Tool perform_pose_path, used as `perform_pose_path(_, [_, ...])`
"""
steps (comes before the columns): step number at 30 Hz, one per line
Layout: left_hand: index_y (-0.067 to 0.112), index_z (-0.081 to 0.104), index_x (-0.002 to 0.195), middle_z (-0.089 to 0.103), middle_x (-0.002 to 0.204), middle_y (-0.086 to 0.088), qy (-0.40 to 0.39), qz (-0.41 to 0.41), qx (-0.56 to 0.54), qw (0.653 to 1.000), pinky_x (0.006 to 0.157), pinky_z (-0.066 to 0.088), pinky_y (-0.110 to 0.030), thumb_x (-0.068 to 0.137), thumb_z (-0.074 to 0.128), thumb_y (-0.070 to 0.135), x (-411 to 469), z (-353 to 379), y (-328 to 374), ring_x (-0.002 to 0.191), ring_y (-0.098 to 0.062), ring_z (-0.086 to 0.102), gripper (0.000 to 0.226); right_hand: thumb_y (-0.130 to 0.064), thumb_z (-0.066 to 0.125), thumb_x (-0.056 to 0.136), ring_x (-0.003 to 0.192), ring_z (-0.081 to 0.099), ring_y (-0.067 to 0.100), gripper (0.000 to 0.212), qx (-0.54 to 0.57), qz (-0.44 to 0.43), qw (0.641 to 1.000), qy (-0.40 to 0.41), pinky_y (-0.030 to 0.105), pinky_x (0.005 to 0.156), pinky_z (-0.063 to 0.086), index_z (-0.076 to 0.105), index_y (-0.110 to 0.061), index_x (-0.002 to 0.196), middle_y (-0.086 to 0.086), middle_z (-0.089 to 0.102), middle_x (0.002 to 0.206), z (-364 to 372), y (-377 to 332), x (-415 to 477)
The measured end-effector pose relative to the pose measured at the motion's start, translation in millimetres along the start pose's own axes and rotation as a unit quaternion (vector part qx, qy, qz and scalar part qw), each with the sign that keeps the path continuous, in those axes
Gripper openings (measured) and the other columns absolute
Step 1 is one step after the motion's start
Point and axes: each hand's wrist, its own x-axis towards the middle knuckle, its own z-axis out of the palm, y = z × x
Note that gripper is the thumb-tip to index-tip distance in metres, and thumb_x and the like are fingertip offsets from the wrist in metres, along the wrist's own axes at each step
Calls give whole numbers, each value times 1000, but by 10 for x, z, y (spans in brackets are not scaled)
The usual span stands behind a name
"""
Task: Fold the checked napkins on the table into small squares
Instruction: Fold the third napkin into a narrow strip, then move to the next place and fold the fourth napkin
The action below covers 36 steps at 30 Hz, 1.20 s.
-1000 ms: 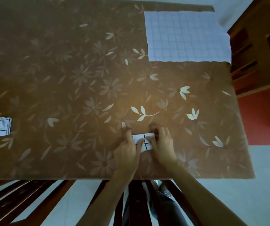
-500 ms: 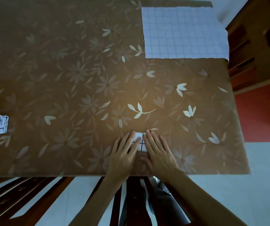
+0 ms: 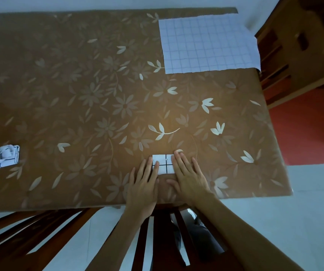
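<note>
Hands, two. Left hand (image 3: 144, 184): fingers (image 3: 156, 166) spread flat, palm down, tips resting on the left edge of the small folded napkin (image 3: 164, 164); nothing gripped. Right hand (image 3: 189, 178): fingers (image 3: 177, 160) likewise extended flat, laid over the same napkin's right edge; nothing gripped.

Checked napkins, three.
1. Small folded napkin, white with dark check lines, a compact square pressed between the two hands near the front edge of the worktop (image 3: 79, 104).
2. Folded napkin (image 3: 3, 157), left side of the worktop, well apart from the hands; its upper layers look rumpled and partly lifted.
3. Unfolded napkin (image 3: 209, 44), large, pale with a fine grid, lying flat at the far right corner of the worktop, its right edge hanging slightly past the side.

Worktop, one, covered in a brown cloth with pale flower print.

Wooden slats (image 3: 39, 237), several, dark, below the front edge; exact count unclear.

Wooden furniture (image 3: 294, 45), one piece, beyond the right side.
</note>
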Motion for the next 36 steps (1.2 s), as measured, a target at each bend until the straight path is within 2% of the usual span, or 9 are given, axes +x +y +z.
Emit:
perform_pose_path(3, [17,41,151,39,159,-6,-37,-30,2,999,112,40,-50,103,26,39,-62,-161,58,147,-23,37,54,-57,-6,96,155,-1,27,80,12,0,1000,-21,46,121,-2,1,-6,157,11,-8,165,-124,-9,-39])
perform_pose_path(6, [18,51,144,49,152,-2,-53,-71,-29,996,113,36,-47,102,23,45,-95,-340,139,143,-19,43,57,-37,12,104,154,-11,26,64,55,18,998,-28,42,123,-6,-9,-7,156,9,-16,166,-319,-40,-79])
perform_pose_path(11, [14,61,130,62,135,-4,-16,-63,-135,989,108,45,-42,95,26,41,-4,-744,225,131,-24,53,56,-39,6,97,150,23,23,67,149,12,988,27,36,121,14,28,-10,153,6,25,163,-734,-74,-253])
perform_pose_path(15, [10,67,110,67,107,-6,9,-57,-157,986,89,54,-41,87,50,24,125,-1047,285,103,-28,63,32,-23,37,103,129,47,28,41,200,26,974,99,38,108,31,46,-14,142,6,53,141,-1104,7,-448])
perform_pose_path(19, [13,61,107,61,105,-3,-24,-32,-164,986,77,43,-30,92,61,17,205,-1354,481,99,-25,59,16,-24,41,98,114,57,31,40,279,72,946,151,42,100,43,54,-12,133,11,63,121,-1378,138,-738])
perform_pose_path(24, [14,62,92,55,87,10,-58,-5,-234,971,68,36,-13,93,58,26,271,-1569,920,88,-19,59,13,-21,43,97,118,58,25,40,346,112,909,206,38,102,46,54,-15,135,7,62,127,-1541,433,-1160])
perform_pose_path(29, [19,63,120,61,116,5,-57,62,-237,968,85,49,-26,96,59,20,297,-1670,1501,104,-11,59,24,-23,47,101,124,54,15,37,383,159,877,244,18,98,37,54,-18,137,0,60,133,-1578,845,-1670])
perform_pose_path(34, [29,62,126,63,124,11,-49,100,-247,963,94,46,-24,94,62,19,290,-1759,2242,116,-8,57,34,-23,46,103,118,53,4,34,412,188,840,298,-3,88,30,58,-20,134,-7,61,131,-1552,1376,-2239])
perform_pose_path(36, [29,61,129,62,125,16,-41,114,-238,964,94,41,-15,96,63,23,260,-1781,2581,115,-3,55,34,-26,46,103,116,52,0,33,427,197,826,310,-4,88,31,58,-22,133,-10,60,129,-1548,1619,-2495])
